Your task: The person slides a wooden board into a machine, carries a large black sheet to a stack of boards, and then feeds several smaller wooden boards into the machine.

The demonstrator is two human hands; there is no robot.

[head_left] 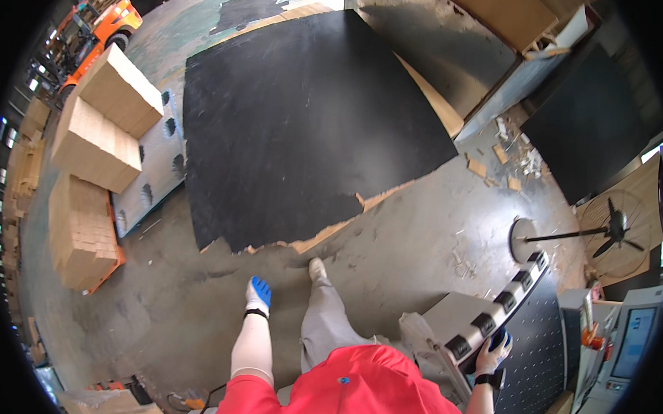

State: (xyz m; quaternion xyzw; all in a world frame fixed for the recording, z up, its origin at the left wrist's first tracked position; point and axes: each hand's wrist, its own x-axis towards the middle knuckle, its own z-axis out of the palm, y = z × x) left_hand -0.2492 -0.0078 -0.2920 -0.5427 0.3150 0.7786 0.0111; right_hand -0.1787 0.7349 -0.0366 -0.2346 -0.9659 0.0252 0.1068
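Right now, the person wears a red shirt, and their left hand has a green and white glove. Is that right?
Not quite: the head view shows the left hand in a blue and white glove. The shirt is red.

The left forearm [252,346] extended straight ahead from a short red sleeve [243,401], a narrow black band [256,313] around the wrist. The left hand [259,291], in a white glove [254,302] with blue-coated fingers, pointed forward, fingers loosely extended. Off to the right, the right hand [493,356], also gloved, had bent fingers, their grip unclear, above a black wristband [491,379].
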